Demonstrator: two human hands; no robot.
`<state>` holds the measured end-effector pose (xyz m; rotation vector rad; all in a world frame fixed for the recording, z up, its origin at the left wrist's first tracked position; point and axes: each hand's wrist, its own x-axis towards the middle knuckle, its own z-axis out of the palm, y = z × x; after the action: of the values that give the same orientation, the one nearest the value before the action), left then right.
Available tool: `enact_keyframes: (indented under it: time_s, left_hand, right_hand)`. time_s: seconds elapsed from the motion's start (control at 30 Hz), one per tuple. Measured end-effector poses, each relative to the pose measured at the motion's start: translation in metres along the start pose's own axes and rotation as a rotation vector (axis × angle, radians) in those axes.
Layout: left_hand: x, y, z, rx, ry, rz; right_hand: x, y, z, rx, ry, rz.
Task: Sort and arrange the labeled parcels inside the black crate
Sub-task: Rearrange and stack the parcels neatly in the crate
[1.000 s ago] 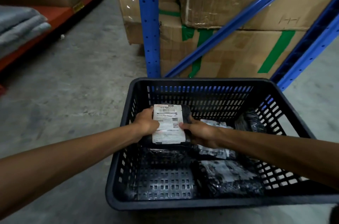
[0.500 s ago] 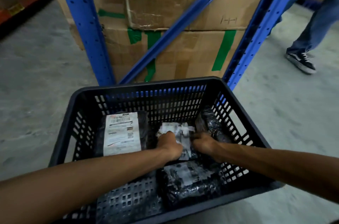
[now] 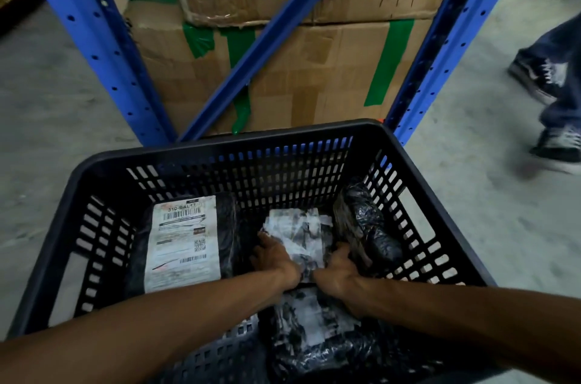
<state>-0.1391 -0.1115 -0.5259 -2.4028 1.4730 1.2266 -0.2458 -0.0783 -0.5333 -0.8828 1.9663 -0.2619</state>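
With my left hand (image 3: 274, 255) and right hand (image 3: 337, 267) pressed against either side of the crumpled parcel (image 3: 298, 236) mid-floor of the black crate (image 3: 220, 148), its slick wrap could slip from my palms and topple onto the flat labeled parcel (image 3: 185, 242) beside it.

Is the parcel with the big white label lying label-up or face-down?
Label-up: the labeled parcel lies in the crate with barcode and QR code showing.

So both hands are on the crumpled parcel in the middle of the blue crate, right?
Not quite: the crate is black, as the head view shows; only the rack behind it is blue. Both the left hand and right hand are on the crumpled parcel.
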Motion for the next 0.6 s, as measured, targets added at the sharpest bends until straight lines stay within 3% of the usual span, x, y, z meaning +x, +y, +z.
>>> enact_keyframes:
  time_s: [0.23,0.33,0.47,0.6]
  left_hand:
    - [-0.016,-0.002,-0.031,0.265,-0.05,0.295]
    - [-0.054,-0.005,-0.056,0.145,-0.069,0.28]
    - [-0.078,-0.022,-0.092,0.171,-0.036,0.385]
    - [-0.089,-0.041,-0.128,-0.166,0.055,0.506]
  right_hand:
    - [-0.025,-0.009,-0.021,-0.06,0.01,-0.163]
    - [-0.047,-0.03,-0.045,-0.162,-0.015,-0.24]
    - [-0.077,-0.05,-0.078,-0.34,-0.055,-0.343]
    - [-0.098,-0.059,-0.116,-0.053,-0.119,-0.354]
